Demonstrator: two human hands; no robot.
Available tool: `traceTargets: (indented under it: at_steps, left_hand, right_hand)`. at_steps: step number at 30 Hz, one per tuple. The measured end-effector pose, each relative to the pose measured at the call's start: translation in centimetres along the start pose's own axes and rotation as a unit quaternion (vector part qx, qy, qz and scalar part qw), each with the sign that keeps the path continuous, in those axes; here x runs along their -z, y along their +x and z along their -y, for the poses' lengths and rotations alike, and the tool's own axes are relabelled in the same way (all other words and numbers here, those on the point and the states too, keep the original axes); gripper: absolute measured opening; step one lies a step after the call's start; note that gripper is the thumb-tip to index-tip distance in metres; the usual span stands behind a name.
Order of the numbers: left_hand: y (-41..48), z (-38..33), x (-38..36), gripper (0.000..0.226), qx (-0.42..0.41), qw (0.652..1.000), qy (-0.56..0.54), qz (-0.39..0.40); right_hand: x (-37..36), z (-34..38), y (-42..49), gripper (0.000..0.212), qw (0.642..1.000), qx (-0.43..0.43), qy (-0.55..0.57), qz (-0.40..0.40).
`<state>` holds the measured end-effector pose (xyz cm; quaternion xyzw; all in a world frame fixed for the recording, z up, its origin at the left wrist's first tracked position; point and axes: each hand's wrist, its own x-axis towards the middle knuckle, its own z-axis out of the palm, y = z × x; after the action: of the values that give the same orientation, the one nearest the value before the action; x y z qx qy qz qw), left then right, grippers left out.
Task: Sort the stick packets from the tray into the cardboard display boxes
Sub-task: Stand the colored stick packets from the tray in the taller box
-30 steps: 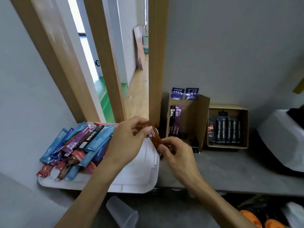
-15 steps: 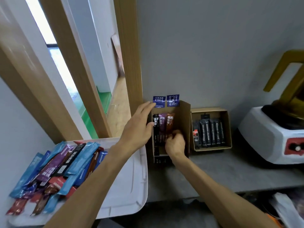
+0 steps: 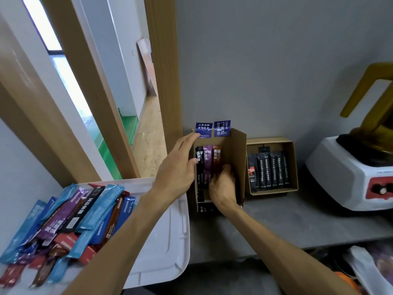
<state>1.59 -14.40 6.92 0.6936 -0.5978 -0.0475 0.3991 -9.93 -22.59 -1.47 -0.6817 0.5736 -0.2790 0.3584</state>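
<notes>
- The left hand (image 3: 177, 167) lies flat against the outer left wall of the tall display box (image 3: 236, 160). Its fingers are straight and grip nothing, and the fingertips reach the box's top edge near a blue label (image 3: 203, 129).
- The right hand (image 3: 223, 188) is inside the same box, fingers curled round the lower end of the brown packet (image 3: 217, 157).
- That brown packet stands upright at the back of the box, just beside a purple packet (image 3: 207, 161) and a black packet (image 3: 199, 165) (three in a row, black furthest left).
- The white tray (image 3: 180, 241) sits at the left, touching or nearly touching the box. The pile of stick packets (image 3: 85, 218) lies on its left half: blue, purple, black, brown and red ones, overlapping.
- The second display box (image 3: 292, 165) stands just right of the tall one, holding a row of dark packets (image 3: 270, 171).
- Both boxes rest on a grey counter (image 3: 287, 220), with a white machine (image 3: 340, 184) further right.
</notes>
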Motion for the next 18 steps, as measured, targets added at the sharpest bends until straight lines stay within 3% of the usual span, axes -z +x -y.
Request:
traceTargets:
  at_steps: [4,18]
  left_hand:
    - [0.03,0.04,-0.09,0.06,-0.002,1.0,-0.006,0.001]
    - [-0.22,-0.21,0.13,0.067,0.01,1.0,0.013,0.002]
  right_hand:
    - [-0.06,0.43,-0.56,0.051,1.0,0.015,-0.014,-0.006]
    - [-0.52,0.3,-0.17,0.04,0.998,0.043,-0.045,-0.011]
